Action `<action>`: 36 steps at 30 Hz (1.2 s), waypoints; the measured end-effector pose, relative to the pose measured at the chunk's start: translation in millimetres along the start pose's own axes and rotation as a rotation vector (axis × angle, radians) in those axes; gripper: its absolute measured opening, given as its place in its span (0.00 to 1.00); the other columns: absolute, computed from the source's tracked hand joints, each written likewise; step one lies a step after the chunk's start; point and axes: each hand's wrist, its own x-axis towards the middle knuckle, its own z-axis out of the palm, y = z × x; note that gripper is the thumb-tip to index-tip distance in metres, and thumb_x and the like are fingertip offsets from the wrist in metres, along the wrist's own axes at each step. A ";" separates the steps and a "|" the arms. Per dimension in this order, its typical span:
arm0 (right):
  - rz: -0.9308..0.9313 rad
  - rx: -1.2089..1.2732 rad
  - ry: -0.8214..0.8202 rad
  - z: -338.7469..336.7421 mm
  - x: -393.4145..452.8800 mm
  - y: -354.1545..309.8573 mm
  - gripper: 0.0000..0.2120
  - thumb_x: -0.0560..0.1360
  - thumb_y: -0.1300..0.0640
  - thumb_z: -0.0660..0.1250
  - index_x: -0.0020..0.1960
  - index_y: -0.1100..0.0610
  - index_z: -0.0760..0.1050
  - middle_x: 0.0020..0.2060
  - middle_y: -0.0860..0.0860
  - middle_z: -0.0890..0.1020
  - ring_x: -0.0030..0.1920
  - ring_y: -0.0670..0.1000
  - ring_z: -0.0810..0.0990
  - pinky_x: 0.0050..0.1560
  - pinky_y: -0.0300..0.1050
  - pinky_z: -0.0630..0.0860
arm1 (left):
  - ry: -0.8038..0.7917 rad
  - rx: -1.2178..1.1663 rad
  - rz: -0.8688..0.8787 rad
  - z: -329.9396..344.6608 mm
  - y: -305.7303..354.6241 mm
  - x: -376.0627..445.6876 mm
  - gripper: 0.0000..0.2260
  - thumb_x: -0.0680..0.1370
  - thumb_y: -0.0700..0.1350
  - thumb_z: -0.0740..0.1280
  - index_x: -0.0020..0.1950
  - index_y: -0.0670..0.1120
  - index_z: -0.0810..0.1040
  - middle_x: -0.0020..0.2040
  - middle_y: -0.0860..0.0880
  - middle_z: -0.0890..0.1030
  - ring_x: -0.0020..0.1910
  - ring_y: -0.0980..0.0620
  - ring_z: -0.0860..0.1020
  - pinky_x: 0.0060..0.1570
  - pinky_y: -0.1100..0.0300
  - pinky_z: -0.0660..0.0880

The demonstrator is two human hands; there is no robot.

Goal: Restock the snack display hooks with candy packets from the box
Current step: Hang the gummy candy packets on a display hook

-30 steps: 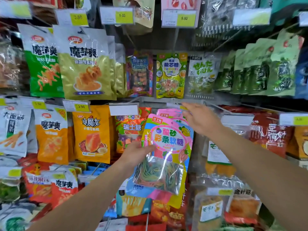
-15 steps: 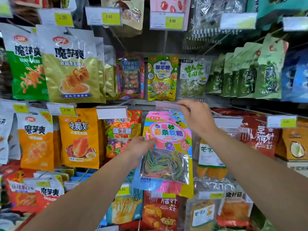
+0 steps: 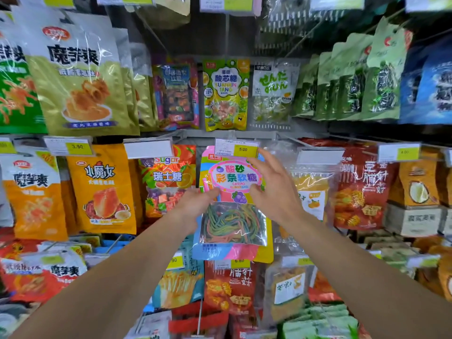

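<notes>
Candy packet, pink-and-yellow plastic with clear window of rainbow sour strips point(image 3: 233, 204) — hanging on middle-row hook, front of a stack; hook itself hidden behind white-and-yellow price tag point(image 3: 236, 148) reading "5.00". Legible on label: "CAITIAO RUANTANG" plus Chinese characters. Left hand point(image 3: 195, 204) at packet's left edge, fingers loosely extended, fingertips hidden or blurred, grip not evident. Right hand point(image 3: 271, 189) spread open in front of packet's right side, gripping nothing. Neighbouring orange "Sugar" sweets bag point(image 3: 170, 179) partly covered — lower text unreadable.
</notes>
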 end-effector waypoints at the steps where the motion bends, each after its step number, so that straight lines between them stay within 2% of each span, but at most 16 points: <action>1: 0.035 0.005 -0.013 2.9 -5.4 1.4 0.28 0.74 0.58 0.66 0.73 0.49 0.68 0.78 0.47 0.59 0.75 0.54 0.62 0.71 0.53 0.67 | 0.008 -0.003 -0.016 -0.3 -0.7 0.5 0.32 0.77 0.52 0.71 0.75 0.42 0.62 0.74 0.45 0.67 0.74 0.44 0.62 0.72 0.43 0.57; 2: 0.073 0.012 -0.034 7.0 -10.5 4.0 0.29 0.74 0.58 0.67 0.74 0.50 0.67 0.77 0.48 0.59 0.76 0.54 0.61 0.71 0.54 0.68 | 0.007 -0.009 -0.033 0.2 -1.7 1.5 0.28 0.77 0.52 0.71 0.72 0.43 0.67 0.70 0.47 0.70 0.73 0.45 0.64 0.72 0.43 0.58; 4: 0.150 0.059 -0.089 14.9 -21.2 8.9 0.31 0.74 0.55 0.68 0.76 0.51 0.65 0.77 0.48 0.57 0.76 0.52 0.59 0.73 0.50 0.65 | -0.008 0.014 -0.051 -0.2 -3.5 4.1 0.12 0.77 0.51 0.70 0.56 0.47 0.77 0.59 0.52 0.75 0.67 0.47 0.69 0.69 0.48 0.61; 6: 0.266 0.206 -0.143 20.8 -33.6 10.7 0.33 0.75 0.53 0.70 0.77 0.48 0.61 0.78 0.44 0.54 0.77 0.48 0.57 0.73 0.42 0.59 | -0.037 -0.007 -0.060 0.7 -7.1 3.2 0.07 0.77 0.51 0.70 0.46 0.49 0.77 0.52 0.53 0.78 0.58 0.51 0.71 0.63 0.53 0.62; 8: 0.347 0.351 -0.168 26.4 -47.0 9.5 0.35 0.75 0.54 0.70 0.77 0.45 0.59 0.77 0.40 0.51 0.76 0.43 0.54 0.68 0.37 0.54 | -0.033 -0.013 -0.070 -1.7 -12.8 5.5 0.10 0.77 0.53 0.70 0.49 0.47 0.78 0.55 0.52 0.76 0.57 0.52 0.69 0.61 0.52 0.62; 11: 0.359 0.369 -0.111 39.2 -68.4 14.2 0.35 0.73 0.56 0.72 0.76 0.44 0.61 0.75 0.41 0.55 0.72 0.40 0.57 0.63 0.32 0.55 | 0.010 0.048 -0.053 -3.5 -27.6 10.9 0.27 0.74 0.61 0.70 0.63 0.42 0.76 0.62 0.51 0.76 0.62 0.49 0.71 0.62 0.49 0.65; 12: 0.357 0.336 -0.105 42.4 -74.3 16.4 0.35 0.73 0.55 0.73 0.76 0.45 0.61 0.75 0.43 0.57 0.72 0.41 0.59 0.63 0.31 0.56 | 0.031 0.096 -0.027 -4.0 -33.3 9.5 0.26 0.74 0.61 0.70 0.60 0.41 0.76 0.58 0.50 0.77 0.59 0.48 0.72 0.60 0.49 0.67; 15: 0.345 0.215 -0.129 51.9 -79.7 22.8 0.37 0.74 0.54 0.73 0.77 0.46 0.59 0.75 0.50 0.57 0.75 0.49 0.59 0.66 0.35 0.60 | 0.074 0.362 0.156 -10.9 -50.8 6.0 0.15 0.76 0.50 0.70 0.48 0.37 0.77 0.40 0.44 0.80 0.41 0.45 0.77 0.41 0.56 0.71; 17: 0.345 0.173 -0.143 56.3 -71.8 25.0 0.38 0.74 0.53 0.73 0.78 0.45 0.57 0.76 0.52 0.56 0.76 0.53 0.60 0.70 0.42 0.63 | 0.095 0.509 0.216 -14.6 -53.6 -1.6 0.11 0.77 0.44 0.69 0.55 0.42 0.73 0.40 0.50 0.78 0.37 0.51 0.77 0.33 0.62 0.70; 19: 0.343 0.112 -0.181 59.5 -60.9 25.4 0.40 0.73 0.50 0.73 0.78 0.44 0.55 0.76 0.52 0.55 0.75 0.55 0.63 0.70 0.51 0.69 | 0.054 0.526 0.233 -17.0 -52.8 -4.3 0.23 0.77 0.42 0.69 0.70 0.47 0.65 0.49 0.53 0.76 0.42 0.54 0.77 0.34 0.63 0.70; 20: 0.354 0.096 -0.210 60.2 -55.2 25.7 0.41 0.73 0.49 0.73 0.78 0.44 0.54 0.77 0.52 0.54 0.75 0.56 0.64 0.69 0.53 0.70 | 0.030 0.528 0.221 -18.7 -50.5 -4.4 0.27 0.77 0.43 0.70 0.73 0.48 0.63 0.53 0.52 0.75 0.44 0.53 0.77 0.36 0.62 0.71; 23: 0.432 0.105 -0.319 60.1 -47.7 23.6 0.42 0.73 0.50 0.72 0.79 0.45 0.52 0.79 0.51 0.49 0.76 0.56 0.61 0.71 0.51 0.66 | -0.051 0.536 0.191 -24.5 -47.7 -5.9 0.29 0.75 0.45 0.72 0.73 0.51 0.63 0.58 0.50 0.75 0.43 0.56 0.76 0.38 0.60 0.73; 25: 0.457 0.099 -0.360 58.5 -49.1 21.2 0.43 0.73 0.50 0.72 0.79 0.45 0.51 0.80 0.50 0.46 0.78 0.55 0.56 0.72 0.48 0.63 | -0.052 0.524 0.166 -28.5 -48.0 -7.0 0.29 0.75 0.47 0.72 0.73 0.51 0.65 0.67 0.48 0.74 0.55 0.52 0.77 0.49 0.58 0.73; 27: 0.452 0.097 -0.378 58.4 -52.6 17.3 0.42 0.73 0.51 0.71 0.80 0.45 0.51 0.80 0.49 0.46 0.78 0.54 0.56 0.69 0.45 0.63 | -0.019 0.536 0.186 -33.3 -49.8 -7.5 0.29 0.75 0.49 0.72 0.74 0.50 0.65 0.72 0.48 0.69 0.68 0.46 0.71 0.62 0.52 0.70; 31: 0.430 0.071 -0.398 58.4 -60.5 3.3 0.39 0.74 0.54 0.68 0.79 0.46 0.53 0.79 0.47 0.51 0.75 0.52 0.62 0.58 0.41 0.66 | -0.016 0.549 0.212 -43.1 -52.6 -11.2 0.26 0.78 0.48 0.69 0.75 0.48 0.66 0.73 0.48 0.70 0.69 0.46 0.71 0.64 0.52 0.68; 36: 0.422 0.055 -0.428 68.7 -73.9 -29.3 0.36 0.75 0.55 0.69 0.79 0.50 0.58 0.77 0.50 0.57 0.76 0.53 0.61 0.68 0.43 0.63 | -0.040 0.547 0.216 -67.7 -60.2 -23.3 0.24 0.78 0.46 0.68 0.73 0.46 0.68 0.71 0.47 0.72 0.70 0.48 0.70 0.68 0.53 0.68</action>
